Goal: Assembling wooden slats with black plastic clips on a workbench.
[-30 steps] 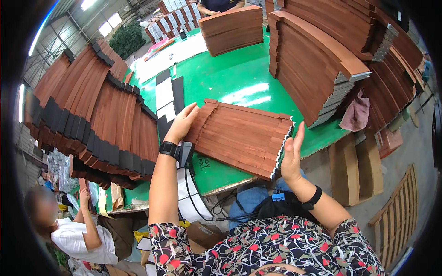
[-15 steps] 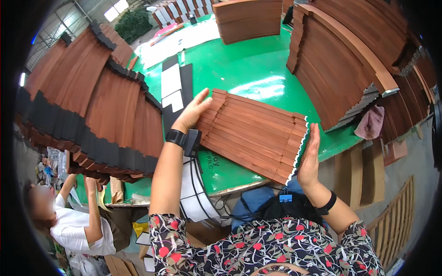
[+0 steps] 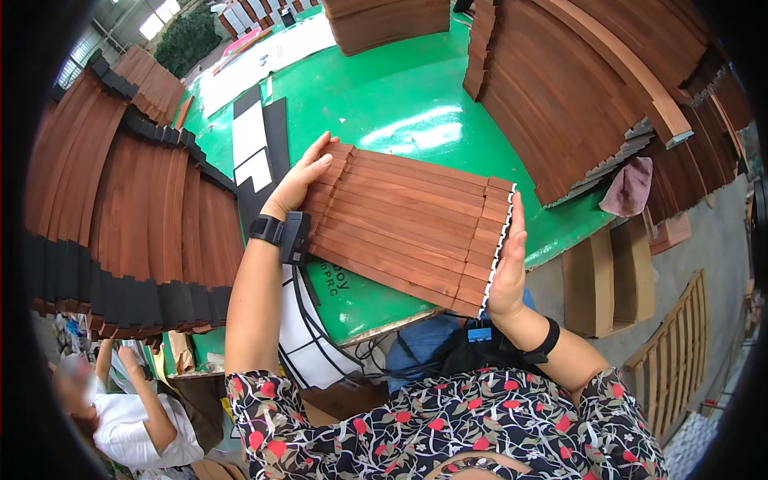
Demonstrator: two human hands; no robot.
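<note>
"Reddish-brown, wood-grained stack of long narrow strips (image 3: 408,228): where do we have it?"

"Between our two hands, over the near part of the glossy green bench (image 3: 392,104), its lower right corner showing past the bench's edge. From this angle we cannot tell whether it rests there or is lifted."

"And our fingers?"

"Our left hand (image 3: 296,184) lies against the left end, fingers stretched out, thumb standing apart from them. Our right hand (image 3: 508,280) is set along the white, jagged end, fingers straight and close together. We have neither hand curled round the stack."

"What do we see about us?"

"On our left, a big bank of reddish-brown strips with black ends (image 3: 152,200). On our right, a tall reddish-brown stack with silvery-grey ends (image 3: 552,104), and just beside it a crumpled mauve cloth (image 3: 628,186). Toward the far side, we see a white sheet (image 3: 272,52)."

"Anyone near us?"

"A co-worker in a white short-sleeved shirt (image 3: 148,428), at the lower left, arms raised, well apart from our hands."
</note>
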